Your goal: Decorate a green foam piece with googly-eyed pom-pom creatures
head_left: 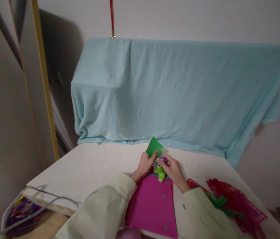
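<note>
Blue cloth point(179, 96) behind; perhaps scraps point(231, 199) right.

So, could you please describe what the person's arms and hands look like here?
Both arms wear loose, pale cream long sleeves, gathered at the cuffs. The left hand and right hand are bare, with no gloves. No ring, watch or marking is visible at this size.

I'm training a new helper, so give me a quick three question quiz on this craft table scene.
1. True or false: the left hand holds a green sheet.
2. What does the right hand press on: A a green punch, B scissors, C a pencil?
3. What colour is the sheet lying below both hands?

Key: 1 true. 2 A. 3 magenta.
</note>
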A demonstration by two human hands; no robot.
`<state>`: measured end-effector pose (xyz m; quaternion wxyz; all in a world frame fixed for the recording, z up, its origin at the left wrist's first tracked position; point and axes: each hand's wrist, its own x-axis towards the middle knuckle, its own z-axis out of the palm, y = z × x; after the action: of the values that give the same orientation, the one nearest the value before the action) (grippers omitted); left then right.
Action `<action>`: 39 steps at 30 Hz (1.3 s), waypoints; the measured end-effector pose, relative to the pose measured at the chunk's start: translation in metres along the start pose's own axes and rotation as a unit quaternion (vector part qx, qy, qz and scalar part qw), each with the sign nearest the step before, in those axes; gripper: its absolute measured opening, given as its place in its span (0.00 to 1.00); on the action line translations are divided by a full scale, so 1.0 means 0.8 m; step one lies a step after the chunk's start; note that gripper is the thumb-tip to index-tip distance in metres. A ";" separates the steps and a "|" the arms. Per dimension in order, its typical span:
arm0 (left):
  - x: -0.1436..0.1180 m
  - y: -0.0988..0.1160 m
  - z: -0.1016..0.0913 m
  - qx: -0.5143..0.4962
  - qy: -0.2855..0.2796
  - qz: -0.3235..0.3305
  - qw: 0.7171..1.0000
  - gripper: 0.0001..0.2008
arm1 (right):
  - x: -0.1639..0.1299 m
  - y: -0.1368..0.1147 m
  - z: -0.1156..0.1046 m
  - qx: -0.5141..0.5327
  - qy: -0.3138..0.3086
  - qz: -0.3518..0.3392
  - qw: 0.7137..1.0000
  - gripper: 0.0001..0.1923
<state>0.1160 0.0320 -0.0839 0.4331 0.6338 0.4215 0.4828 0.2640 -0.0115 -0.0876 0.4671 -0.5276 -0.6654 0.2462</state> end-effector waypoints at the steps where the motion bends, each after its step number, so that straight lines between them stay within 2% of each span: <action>1: 0.000 0.000 0.000 -0.001 0.002 -0.001 1.000 0.23 | -0.001 -0.001 0.000 -0.009 -0.006 -0.007 1.000 0.17; 13: 0.001 -0.008 0.000 -0.019 0.003 -0.021 1.000 0.25 | -0.004 -0.009 -0.002 -0.035 -0.011 -0.038 0.999 0.16; 24: 0.001 -0.010 0.001 -0.020 -0.004 -0.035 0.999 0.25 | -0.006 -0.008 -0.003 -0.114 -0.009 -0.047 0.992 0.16; 32: 0.002 0.000 -0.001 -0.012 0.008 -0.017 1.000 0.24 | -0.004 -0.005 -0.006 -0.185 -0.003 -0.046 0.982 0.15; 39: 0.004 -0.007 0.000 0.038 -0.008 0.008 0.999 0.23 | -0.005 -0.004 -0.006 -0.200 -0.012 -0.049 0.979 0.12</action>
<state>0.1164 0.0366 -0.0882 0.4080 0.6571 0.4312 0.4645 0.2666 -0.0171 -0.0843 0.3554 -0.5742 -0.7318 0.0916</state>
